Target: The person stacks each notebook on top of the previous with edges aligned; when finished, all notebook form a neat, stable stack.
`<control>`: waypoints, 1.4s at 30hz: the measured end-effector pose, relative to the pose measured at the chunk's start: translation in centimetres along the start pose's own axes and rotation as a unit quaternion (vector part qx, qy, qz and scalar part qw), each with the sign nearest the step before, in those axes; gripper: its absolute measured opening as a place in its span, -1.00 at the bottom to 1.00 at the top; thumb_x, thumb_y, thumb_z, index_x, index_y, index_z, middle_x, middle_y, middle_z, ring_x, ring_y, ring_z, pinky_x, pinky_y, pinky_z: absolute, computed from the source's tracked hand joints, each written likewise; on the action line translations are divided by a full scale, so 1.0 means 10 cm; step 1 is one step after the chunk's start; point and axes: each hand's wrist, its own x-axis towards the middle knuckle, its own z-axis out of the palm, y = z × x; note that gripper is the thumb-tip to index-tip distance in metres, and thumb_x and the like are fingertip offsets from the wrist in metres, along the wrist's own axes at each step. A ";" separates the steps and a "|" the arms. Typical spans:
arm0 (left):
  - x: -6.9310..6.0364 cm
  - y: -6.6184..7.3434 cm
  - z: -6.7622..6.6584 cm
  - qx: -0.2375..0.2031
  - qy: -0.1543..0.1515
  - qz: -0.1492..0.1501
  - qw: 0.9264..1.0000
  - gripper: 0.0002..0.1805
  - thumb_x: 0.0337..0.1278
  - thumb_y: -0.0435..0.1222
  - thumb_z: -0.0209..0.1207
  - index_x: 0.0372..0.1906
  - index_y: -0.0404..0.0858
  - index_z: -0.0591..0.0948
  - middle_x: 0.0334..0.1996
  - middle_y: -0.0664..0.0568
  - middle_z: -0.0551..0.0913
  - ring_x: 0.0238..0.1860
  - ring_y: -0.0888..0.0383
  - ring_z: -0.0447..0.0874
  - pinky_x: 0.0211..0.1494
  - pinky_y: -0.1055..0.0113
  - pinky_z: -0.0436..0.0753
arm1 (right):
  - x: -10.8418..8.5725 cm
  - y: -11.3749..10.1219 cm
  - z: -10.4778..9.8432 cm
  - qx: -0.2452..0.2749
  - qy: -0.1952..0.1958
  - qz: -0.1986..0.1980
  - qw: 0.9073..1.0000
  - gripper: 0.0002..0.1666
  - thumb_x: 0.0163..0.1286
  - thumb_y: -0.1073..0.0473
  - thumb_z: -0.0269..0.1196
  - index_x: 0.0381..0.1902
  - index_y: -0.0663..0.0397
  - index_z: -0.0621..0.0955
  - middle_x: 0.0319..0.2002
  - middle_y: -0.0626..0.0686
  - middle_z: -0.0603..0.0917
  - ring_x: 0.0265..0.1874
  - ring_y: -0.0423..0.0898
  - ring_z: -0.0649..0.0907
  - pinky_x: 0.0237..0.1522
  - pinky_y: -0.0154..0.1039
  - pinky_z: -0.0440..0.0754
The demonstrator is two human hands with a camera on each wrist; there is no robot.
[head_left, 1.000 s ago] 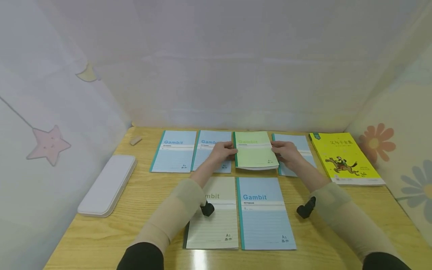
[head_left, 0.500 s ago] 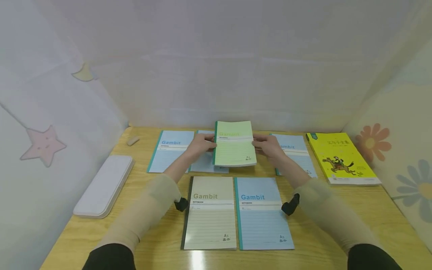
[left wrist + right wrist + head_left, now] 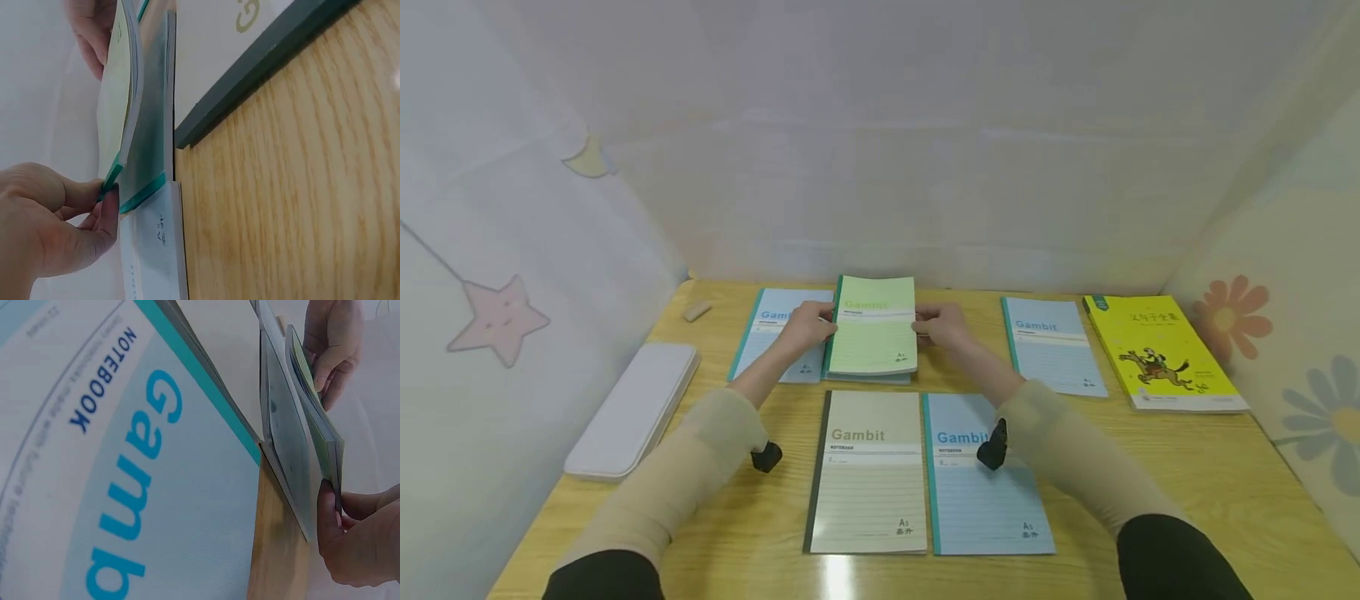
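A green notebook (image 3: 876,333) with a teal spine is held between my two hands over a blue notebook (image 3: 872,379) in the back row. Both wrist views show a narrow gap between the two covers. My left hand (image 3: 808,325) pinches the spine edge; thumb and fingers (image 3: 107,215) meet there in the left wrist view. On the opposite edge, my right hand (image 3: 945,325) pinches the pages and cover, as the right wrist view shows at the thumb (image 3: 327,512). Most of the lower blue notebook is hidden from the head view.
Another blue notebook (image 3: 775,346) lies left, partly behind my left hand. Further right are a blue notebook (image 3: 1052,346) and a yellow book (image 3: 1161,354). In front lie a beige notebook (image 3: 872,492) and a blue one (image 3: 992,508). A white case (image 3: 632,408) and small beige block (image 3: 697,311) are left.
Both hands have lifted the green notebook from its place in the back row, carried it left, and lowered it over the neighbouring blue notebook.
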 end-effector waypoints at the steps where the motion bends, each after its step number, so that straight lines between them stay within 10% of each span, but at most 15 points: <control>1: 0.01 -0.01 0.01 0.008 0.001 -0.001 1.000 -0.36 0.48 -0.36 0.07 0.57 -0.34 0.25 0.38 -0.32 0.49 0.17 -0.17 0.66 0.14 0.09 0.68 | 0.02 0.01 0.02 -0.007 0.003 -0.002 1.000 -0.47 0.49 0.39 0.19 0.40 0.31 0.49 0.25 0.31 0.58 0.17 0.10 0.66 0.30 0.04 0.64; 6: 0.04 -0.07 0.07 0.037 0.027 0.000 0.999 -0.41 0.47 -0.40 0.04 0.53 -0.40 0.30 0.41 -0.33 0.49 0.20 -0.15 0.62 0.21 0.09 0.68 | 0.08 0.07 0.09 -0.044 0.017 -0.016 0.999 -0.49 0.46 0.38 0.23 0.34 0.31 0.55 0.15 0.28 0.64 0.00 0.01 0.66 0.16 -0.06 0.72; 15: 0.03 -0.03 0.20 0.066 0.092 0.027 0.993 -0.47 0.28 -0.57 -0.05 0.35 -0.50 0.48 0.42 -0.36 0.44 -0.62 0.22 0.28 -0.60 0.47 0.31 | 0.09 0.12 0.12 -0.066 0.022 -0.022 0.997 -0.48 0.43 0.45 0.24 0.34 0.37 0.54 0.10 0.30 0.65 -0.15 -0.06 0.67 0.05 -0.09 0.77; 18: 0.02 0.00 0.23 0.084 0.111 0.036 0.990 -0.59 0.20 -0.62 -0.07 0.05 -0.53 0.69 -0.05 -0.40 0.73 -0.67 0.23 0.22 -0.66 0.47 0.23 | 0.09 0.12 0.13 -0.078 0.024 -0.020 0.996 -0.49 0.43 0.45 0.23 0.32 0.37 0.55 0.11 0.30 0.66 -0.15 -0.05 0.68 0.04 -0.10 0.77; 21: 0.02 0.02 0.25 0.091 0.126 0.037 0.987 -0.64 0.15 -0.64 -0.07 -0.18 -0.51 0.75 -0.45 -0.27 0.60 -0.71 0.23 0.19 -0.67 0.46 0.18 | 0.08 0.13 0.14 -0.100 0.027 -0.026 0.994 -0.53 0.42 0.46 0.24 0.28 0.36 0.59 0.07 0.29 0.68 -0.15 -0.05 0.69 0.02 -0.12 0.78; 27: 0.04 0.03 0.26 0.070 0.142 0.024 0.987 -0.46 0.06 -0.66 -0.03 0.19 -0.50 0.63 0.14 -0.37 0.69 -0.77 0.28 0.10 -0.72 0.47 0.14 | 0.08 0.14 0.14 -0.146 0.031 -0.048 0.988 -0.66 0.38 0.46 0.25 0.09 0.33 0.71 -0.09 0.22 0.71 -0.27 -0.06 0.69 -0.15 -0.23 0.76; 33: 0.04 0.03 0.27 0.055 0.149 0.012 0.987 -0.45 0.01 -0.66 -0.03 0.18 -0.50 0.63 0.13 -0.37 0.70 -0.76 0.26 0.11 -0.70 0.47 0.15 | 0.06 0.12 0.15 -0.243 0.046 -0.082 0.966 -0.81 0.29 0.45 0.30 -0.15 0.31 0.75 -0.30 0.17 0.73 -0.39 -0.08 0.59 -0.37 -0.39 0.48; 42: 0.03 0.01 0.26 0.028 0.156 0.017 0.987 -0.44 -0.04 -0.65 -0.03 0.14 -0.49 0.66 -0.03 -0.38 0.77 -0.75 0.28 0.05 -0.67 0.46 0.10 | 0.04 0.11 0.16 -0.301 0.059 -0.082 0.948 -0.84 0.22 0.43 0.36 -0.21 0.24 0.76 -0.19 0.15 0.78 -0.24 -0.01 0.55 -0.13 -0.19 0.54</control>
